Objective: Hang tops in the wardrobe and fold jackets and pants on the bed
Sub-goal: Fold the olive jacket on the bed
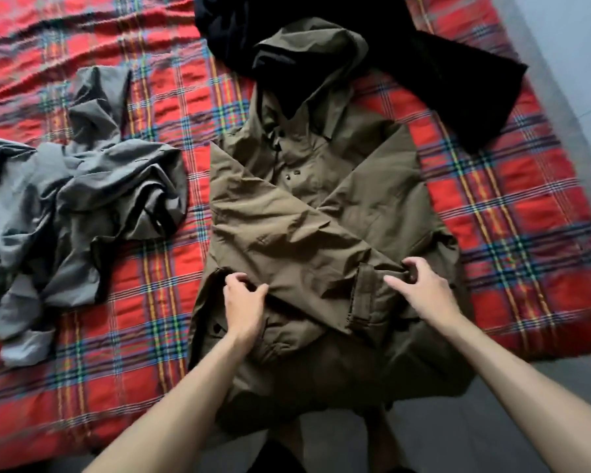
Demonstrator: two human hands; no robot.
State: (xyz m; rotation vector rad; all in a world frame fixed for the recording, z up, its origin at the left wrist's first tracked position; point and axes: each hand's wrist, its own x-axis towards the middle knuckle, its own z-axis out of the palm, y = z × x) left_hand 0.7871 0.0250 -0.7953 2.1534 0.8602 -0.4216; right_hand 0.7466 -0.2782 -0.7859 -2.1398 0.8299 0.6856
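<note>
The olive jacket [307, 213] lies front-up in the middle of the bed [512, 213], on a red plaid blanket [123, 336]. Its hood [307, 52] points away from the person; its hem reaches past the near edge of the blanket.

Jacket condition:
- Both sleeves are folded inward and cross over the chest.
- The upper sleeve [280, 230] runs from the far left shoulder down to the near right side.
- The other sleeve [372, 186] lies beneath it, slanting the opposite way.
- A row of dark snaps [290, 175] shows on the front placket above the crossing.

State of the hands:
- The left hand [244, 302] sits on the near left part of the jacket, fingers curled into the fabric and thumb spread, gripping a fold at the sleeve edge.
- The right hand [420, 288] sits on the near right part, fingers curled over bunched fabric by the cuff end of the upper sleeve, thumb extended along the cloth.
- Both forearms are bare and reach in from the lower edge of the view.

Other items on the bed:
- A crumpled grey garment [82, 199] lies left of the jacket, just beside it.
- A black garment [458, 83] lies at the far side, partly under the hood.

Grey floor [492, 421] is visible at the near right
</note>
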